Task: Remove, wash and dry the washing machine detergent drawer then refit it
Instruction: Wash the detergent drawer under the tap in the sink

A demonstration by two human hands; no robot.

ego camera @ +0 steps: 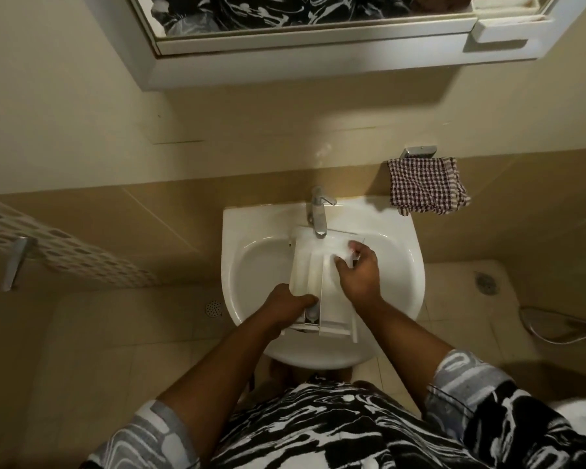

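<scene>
Washing white plastic detergent drawer [310, 265] under chrome tap [318, 214]; left hand [288, 304] grips near end, right hand [359, 275] rubs inside, finger curl unclear. Next: rinse, then dry with checked cloth [427, 186].

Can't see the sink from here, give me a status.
Left hand grips drawer at its near end. Right hand down in its right compartment, grip unclear. Drawer lies in sink, far end under tap. Nothing in the way.

Bathroom fixtures, viewed from above.
A mirrored cabinet [318, 45] hung on the wall [65, 96]; a checked cloth [427, 186] draped from a chrome holder [420, 151]; a floor drain [486, 282] and a shower hose [555, 330] lay on the tiles [115, 360] at right.
</scene>
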